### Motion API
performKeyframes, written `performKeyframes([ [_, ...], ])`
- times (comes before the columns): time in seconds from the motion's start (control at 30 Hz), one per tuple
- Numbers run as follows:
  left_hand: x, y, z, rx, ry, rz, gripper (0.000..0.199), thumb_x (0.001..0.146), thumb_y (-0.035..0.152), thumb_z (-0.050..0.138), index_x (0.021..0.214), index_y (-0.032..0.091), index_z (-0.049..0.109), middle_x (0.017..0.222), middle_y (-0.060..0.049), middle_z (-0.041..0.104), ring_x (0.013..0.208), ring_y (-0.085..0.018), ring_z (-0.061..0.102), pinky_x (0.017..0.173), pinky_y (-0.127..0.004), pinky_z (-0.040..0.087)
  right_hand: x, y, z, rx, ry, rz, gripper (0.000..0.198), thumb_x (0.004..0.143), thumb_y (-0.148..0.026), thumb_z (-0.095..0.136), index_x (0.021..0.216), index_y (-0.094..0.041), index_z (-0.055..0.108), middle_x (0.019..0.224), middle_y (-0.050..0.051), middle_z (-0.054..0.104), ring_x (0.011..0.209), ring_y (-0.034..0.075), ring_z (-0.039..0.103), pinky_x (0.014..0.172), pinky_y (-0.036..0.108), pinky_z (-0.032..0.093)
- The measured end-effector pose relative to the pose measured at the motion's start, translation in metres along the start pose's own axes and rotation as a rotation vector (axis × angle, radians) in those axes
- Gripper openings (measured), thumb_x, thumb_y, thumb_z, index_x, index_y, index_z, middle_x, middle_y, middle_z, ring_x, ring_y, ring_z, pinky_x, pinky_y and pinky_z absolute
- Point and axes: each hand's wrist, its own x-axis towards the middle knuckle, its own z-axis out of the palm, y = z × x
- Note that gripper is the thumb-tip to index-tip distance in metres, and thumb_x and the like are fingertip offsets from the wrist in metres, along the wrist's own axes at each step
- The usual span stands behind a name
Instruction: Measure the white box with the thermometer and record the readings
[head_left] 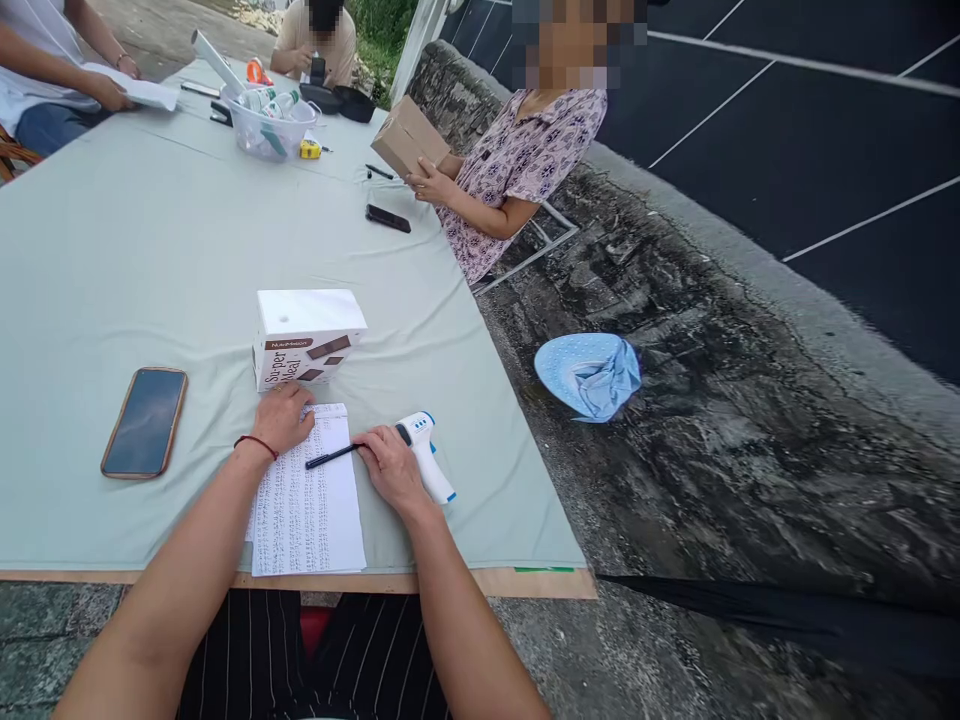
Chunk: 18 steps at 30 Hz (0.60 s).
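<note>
My left hand (pixel 283 418) lies at the top left of a sheaf of papers (pixel 341 520) covered in columns of handwriting. Its fingers are slightly bent, the thumb apart, with the fingertips against the bottom of a white box (pixel 311 312) printed with brown bars. Closed around a black pen (pixel 330 457), my right hand (pixel 390 465) rests by the right edge of the papers. The pen points left across the sheet. Just right of that hand, and partly behind it, lies a white and blue infrared thermometer (pixel 429 460).
A smartphone (pixel 145 422) lies at left on the cloth-covered table (pixel 187 240). Farther off are a plastic basket (pixel 270 135), a yellow tape measure (pixel 310 149) and a dark phone (pixel 388 218). One person holds a cardboard box (pixel 411 140); two others sit beyond. A blue hat (pixel 589 375) lies right of the table.
</note>
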Motion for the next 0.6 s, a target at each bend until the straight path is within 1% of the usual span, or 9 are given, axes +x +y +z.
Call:
performKeyframes([
  [0.2, 0.0, 0.001, 0.0, -0.021, -0.005, -0.016, 0.019, 0.083, 0.021, 0.054, 0.094, 0.017, 0.068, 0.096, -0.01, 0.066, 0.096, -0.026, 0.062, 0.088, -0.043, 0.052, -0.002, -0.002, -0.001, -0.014, 0.001, 0.004, 0.019, 0.096, -0.018, 0.046, 0.096, -0.02, 0.064, 0.094, 0.008, 0.059, 0.087, 0.022, 0.053, 0.076, 0.035, 0.045],
  [0.3, 0.001, 0.0, -0.001, -0.036, -0.012, -0.015, 0.018, 0.083, 0.021, 0.054, 0.093, 0.017, 0.068, 0.093, -0.01, 0.066, 0.093, -0.025, 0.062, 0.086, -0.043, 0.053, -0.004, -0.006, -0.011, 0.023, -0.006, -0.002, 0.019, 0.096, -0.019, 0.044, 0.097, -0.02, 0.063, 0.093, 0.008, 0.059, 0.086, 0.021, 0.054, 0.075, 0.035, 0.045],
  [0.4, 0.002, -0.002, -0.001, -0.057, -0.018, -0.009, 0.017, 0.082, 0.021, 0.055, 0.092, 0.017, 0.068, 0.091, -0.008, 0.066, 0.09, -0.024, 0.063, 0.084, -0.042, 0.054, -0.009, -0.01, -0.026, 0.111, -0.036, 0.008, 0.02, 0.098, -0.023, 0.041, 0.095, -0.02, 0.06, 0.086, 0.005, 0.059, 0.077, 0.019, 0.056, 0.07, 0.033, 0.045],
  [0.47, 0.002, -0.002, -0.002, -0.07, -0.017, 0.005, 0.016, 0.082, 0.021, 0.055, 0.091, 0.018, 0.068, 0.089, -0.008, 0.066, 0.088, -0.024, 0.063, 0.083, -0.041, 0.053, -0.013, -0.013, -0.032, 0.208, -0.018, 0.077, 0.018, 0.098, -0.029, 0.042, 0.093, -0.022, 0.057, 0.078, 0.002, 0.058, 0.069, 0.017, 0.054, 0.065, 0.031, 0.045],
  [0.5, 0.002, -0.003, -0.002, -0.073, -0.015, 0.01, 0.015, 0.082, 0.021, 0.055, 0.09, 0.018, 0.068, 0.088, -0.007, 0.066, 0.088, -0.023, 0.063, 0.082, -0.041, 0.053, -0.014, -0.014, -0.032, 0.266, 0.013, 0.133, 0.016, 0.096, -0.033, 0.045, 0.091, -0.022, 0.056, 0.075, 0.001, 0.057, 0.066, 0.016, 0.053, 0.063, 0.03, 0.045],
  [0.6, 0.002, -0.002, -0.003, -0.078, -0.021, 0.004, 0.015, 0.081, 0.02, 0.055, 0.09, 0.018, 0.068, 0.088, -0.007, 0.066, 0.086, -0.023, 0.063, 0.081, -0.04, 0.053, -0.015, -0.022, -0.021, 0.47, 0.196, 0.34, 0.019, 0.089, -0.041, 0.054, 0.085, -0.023, 0.051, 0.067, -0.003, 0.054, 0.06, 0.013, 0.051, 0.059, 0.028, 0.046],
])
